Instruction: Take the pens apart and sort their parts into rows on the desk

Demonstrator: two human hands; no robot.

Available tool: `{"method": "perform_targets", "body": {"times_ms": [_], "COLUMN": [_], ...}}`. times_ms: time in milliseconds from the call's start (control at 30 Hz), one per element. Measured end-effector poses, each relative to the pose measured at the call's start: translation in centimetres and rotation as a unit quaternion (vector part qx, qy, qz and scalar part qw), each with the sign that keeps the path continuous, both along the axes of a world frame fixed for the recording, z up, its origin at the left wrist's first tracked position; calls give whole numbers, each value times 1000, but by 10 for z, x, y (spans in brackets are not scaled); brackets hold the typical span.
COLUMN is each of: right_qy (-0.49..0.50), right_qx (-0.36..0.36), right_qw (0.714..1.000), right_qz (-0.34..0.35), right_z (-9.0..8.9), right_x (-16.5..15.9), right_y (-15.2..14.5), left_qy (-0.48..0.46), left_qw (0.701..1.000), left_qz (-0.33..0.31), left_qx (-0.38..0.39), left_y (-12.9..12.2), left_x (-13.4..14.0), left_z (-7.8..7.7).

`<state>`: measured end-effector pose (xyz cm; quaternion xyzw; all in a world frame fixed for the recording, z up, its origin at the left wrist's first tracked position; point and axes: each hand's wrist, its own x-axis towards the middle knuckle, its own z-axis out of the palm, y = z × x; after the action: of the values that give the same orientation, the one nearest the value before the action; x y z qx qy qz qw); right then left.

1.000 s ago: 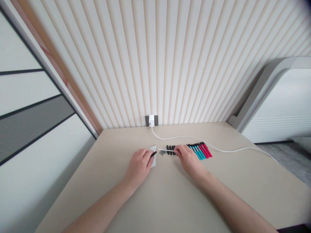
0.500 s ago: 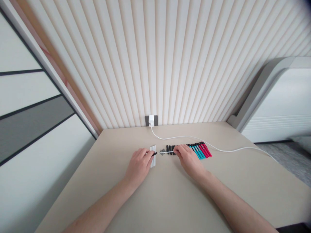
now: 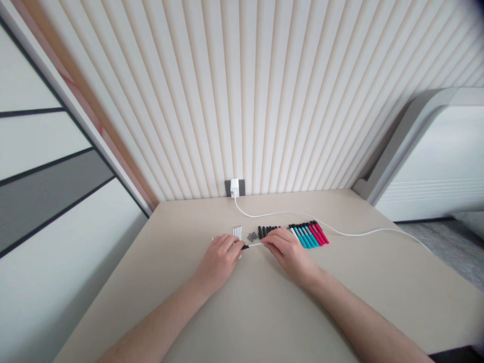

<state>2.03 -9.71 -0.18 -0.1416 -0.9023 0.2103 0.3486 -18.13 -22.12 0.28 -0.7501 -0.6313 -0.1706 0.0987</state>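
Note:
My left hand [image 3: 220, 258] is closed on a small black pen part [image 3: 245, 247], with only its end showing past the fingertips. From that part a thin white rod [image 3: 254, 245], like a pen refill, runs across to my right hand [image 3: 289, 250], whose fingers pinch its other end. Similar white rods [image 3: 237, 231] lie side by side beyond my left hand, partly hidden by it. Small grey pieces [image 3: 252, 236] lie in a little pile between the hands. Behind my right hand is a row of black caps [image 3: 264, 230], partly covered.
To the right lie teal pen barrels [image 3: 307, 237] and red pen barrels [image 3: 320, 233] with black ends. A white cable [image 3: 280, 214] runs from a plug [image 3: 235, 188] at the wall across the beige table [image 3: 260, 312]. A ribbed panel [image 3: 242, 101] rises behind.
Both hands have come slightly nearer to me, with the black part and rod between them. My right hand has moved left, so less of the rod shows.

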Motion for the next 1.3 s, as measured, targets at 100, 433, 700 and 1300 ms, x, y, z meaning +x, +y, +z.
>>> {"method": "perform_targets", "body": {"times_ms": [100, 433, 700, 1300], "right_qy": [4, 6, -3, -65], "right_qx": [-1, -15, -20, -26], "right_qw": [1000, 999, 999, 997], "right_qz": [-1, -31, -25, 20], "right_z": [-1, -4, -6, -3], "right_x": [0, 1, 0, 0], "right_y": [0, 2, 2, -9], "left_qy": [6, 10, 6, 23], "left_qw": [1000, 1000, 1000, 996], "left_qz": [2, 8, 5, -70], "left_qx": [-13, 7, 19, 50], "left_y": [0, 0, -1, -2], "left_x": [1, 3, 5, 7], "left_z": [0, -3, 1, 3]}}
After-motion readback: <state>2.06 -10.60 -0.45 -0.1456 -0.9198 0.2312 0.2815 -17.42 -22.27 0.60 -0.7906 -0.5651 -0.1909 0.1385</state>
